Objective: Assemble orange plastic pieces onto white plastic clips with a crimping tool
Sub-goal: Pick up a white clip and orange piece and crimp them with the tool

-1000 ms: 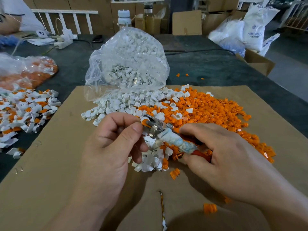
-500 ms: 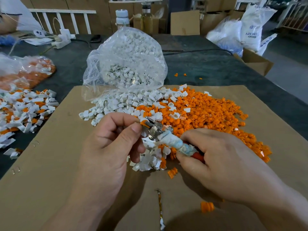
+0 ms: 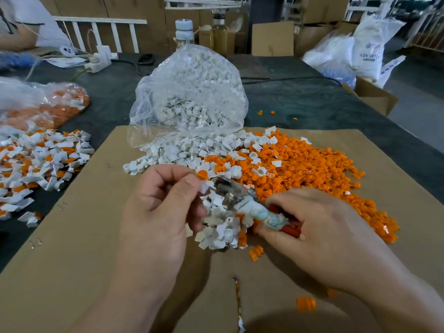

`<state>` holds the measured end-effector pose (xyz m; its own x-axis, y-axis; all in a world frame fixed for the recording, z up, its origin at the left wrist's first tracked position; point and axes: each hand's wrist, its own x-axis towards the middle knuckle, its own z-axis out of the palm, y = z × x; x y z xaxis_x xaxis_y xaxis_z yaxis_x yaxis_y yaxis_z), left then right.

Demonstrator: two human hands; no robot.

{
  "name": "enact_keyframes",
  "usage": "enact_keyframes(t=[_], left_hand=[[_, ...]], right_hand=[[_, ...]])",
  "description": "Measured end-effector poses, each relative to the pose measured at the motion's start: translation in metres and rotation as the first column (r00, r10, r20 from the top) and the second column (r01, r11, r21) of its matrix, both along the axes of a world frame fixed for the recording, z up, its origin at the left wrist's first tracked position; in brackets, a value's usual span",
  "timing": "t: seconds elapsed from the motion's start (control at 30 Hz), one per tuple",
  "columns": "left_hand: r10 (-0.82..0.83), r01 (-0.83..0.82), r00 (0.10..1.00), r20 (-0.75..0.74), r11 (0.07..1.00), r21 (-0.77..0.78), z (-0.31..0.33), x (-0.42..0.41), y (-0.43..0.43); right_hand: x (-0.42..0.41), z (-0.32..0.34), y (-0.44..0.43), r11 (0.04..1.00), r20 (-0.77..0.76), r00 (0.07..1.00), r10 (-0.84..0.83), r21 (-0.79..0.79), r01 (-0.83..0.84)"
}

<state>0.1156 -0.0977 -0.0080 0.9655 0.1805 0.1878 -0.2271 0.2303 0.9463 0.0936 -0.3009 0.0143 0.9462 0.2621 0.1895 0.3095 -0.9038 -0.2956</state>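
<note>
Dark table [image 3: 312, 99], cardboard boxes [image 3: 272, 39] & white railing [image 3: 103, 21] at back, white sacks [image 3: 370, 51], grey floor [image 3: 422, 109] rt.

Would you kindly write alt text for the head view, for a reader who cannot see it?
The left hand pinches a white clip at the metal head of a crimping tool gripped by the right hand, over a cardboard sheet. Loose orange pieces and a clear bag of white clips lie behind.

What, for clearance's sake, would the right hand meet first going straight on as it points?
Likely the white clip pinched in the left hand, just beyond the crimping tool that the right hand grips; depth is unclear.
</note>
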Motion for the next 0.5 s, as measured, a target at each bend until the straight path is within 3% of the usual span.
enact_keyframes(t=[0.07,0.27,0.37,0.5], left_hand=[[0.021,-0.02,0.998,-0.06,1.0,0.014,-0.001,0.002,0.004],[-0.108,0.165,0.964,-0.243,0.959,0.231,-0.004,-0.006,-0.01],[-0.121,0.183,0.95,-0.289,0.963,0.199,-0.003,-0.006,-0.011],[-0.08,0.158,0.966,-0.245,0.936,0.314,-0.004,-0.01,-0.014]], right_hand=[[0.005,-0.002,-0.002,0.996,0.034,0.999,-0.038,-0.075,0.04],[0.013,-0.007,-0.002,0.945,0.035,0.99,-0.136,-0.295,0.141],[0.016,-0.008,-0.002,0.934,-0.001,0.986,-0.165,-0.32,0.156],[0.012,-0.007,0.001,0.962,0.059,0.992,-0.111,-0.243,0.122]])
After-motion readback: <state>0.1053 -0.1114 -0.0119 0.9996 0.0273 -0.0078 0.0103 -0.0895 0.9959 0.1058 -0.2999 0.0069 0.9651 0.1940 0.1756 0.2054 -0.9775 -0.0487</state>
